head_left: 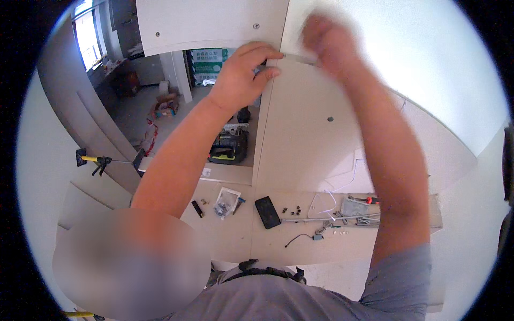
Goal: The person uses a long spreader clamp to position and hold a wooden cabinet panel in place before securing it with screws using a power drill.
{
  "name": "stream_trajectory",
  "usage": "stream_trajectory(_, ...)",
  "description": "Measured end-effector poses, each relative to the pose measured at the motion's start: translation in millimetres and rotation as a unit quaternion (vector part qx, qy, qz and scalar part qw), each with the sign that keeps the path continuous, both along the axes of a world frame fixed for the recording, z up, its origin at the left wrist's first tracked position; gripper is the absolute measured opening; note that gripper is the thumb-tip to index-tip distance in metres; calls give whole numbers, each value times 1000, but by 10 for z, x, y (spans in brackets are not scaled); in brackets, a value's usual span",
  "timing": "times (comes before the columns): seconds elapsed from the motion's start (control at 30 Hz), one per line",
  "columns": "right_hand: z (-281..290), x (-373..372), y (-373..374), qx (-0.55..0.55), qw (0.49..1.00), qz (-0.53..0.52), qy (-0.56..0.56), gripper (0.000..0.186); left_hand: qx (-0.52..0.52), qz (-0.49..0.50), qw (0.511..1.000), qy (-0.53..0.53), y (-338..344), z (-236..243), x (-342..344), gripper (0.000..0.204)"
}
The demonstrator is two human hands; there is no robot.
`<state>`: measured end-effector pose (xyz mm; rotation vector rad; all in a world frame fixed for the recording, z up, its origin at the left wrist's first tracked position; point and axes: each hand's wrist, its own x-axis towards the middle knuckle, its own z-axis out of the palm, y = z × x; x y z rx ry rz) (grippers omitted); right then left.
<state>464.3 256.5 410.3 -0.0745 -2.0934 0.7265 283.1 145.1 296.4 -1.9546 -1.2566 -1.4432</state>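
Note:
My left hand (247,74) reaches up to the upright edge of a pale cabinet panel (300,117). Its fingers are bent and the fingertips and thumb rest on that edge, close under the seam with an upper board (214,24). A small gap shows between thumb and index finger. Raised to the right, my right hand (331,45) is smeared by motion in front of the white surface near the same seam; whether it holds anything is hidden by the blur. The upper board carries two screws, and the panel has a dark round spot (330,119).
On the shelf below lie a black flat case (267,212), a black stick-like piece (197,208), a plastic bag of small parts (227,202), a white cable (336,200) and a red-handled tool (371,200). A tool case (230,146) stands beyond the opening; a yellow-black clamp (95,159) is at left.

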Motion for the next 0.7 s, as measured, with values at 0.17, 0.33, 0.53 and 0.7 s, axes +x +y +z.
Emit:
stream_trajectory(0.17, -80, -70, -119, -395, 882, 246, -76, 38, 2, -2, 1000, 12, -26, 45, -8, 28)
stream_trajectory(0.33, 354, -38, 48, -299, 910, 243, 151, 31, 6, 19, 1000, 23, -29, 28, 7, 29)
stream_trajectory(0.53, -201, -179, -160, -407, 906, 112, -38, 37, 2, 5, 1000, 28, -25, 36, -28, 31)
stream_trajectory(0.7, -343, -68, -17, -180, 983, -19, -7, 33, -23, 0, 999, 29, 36, 45, -43, 32)
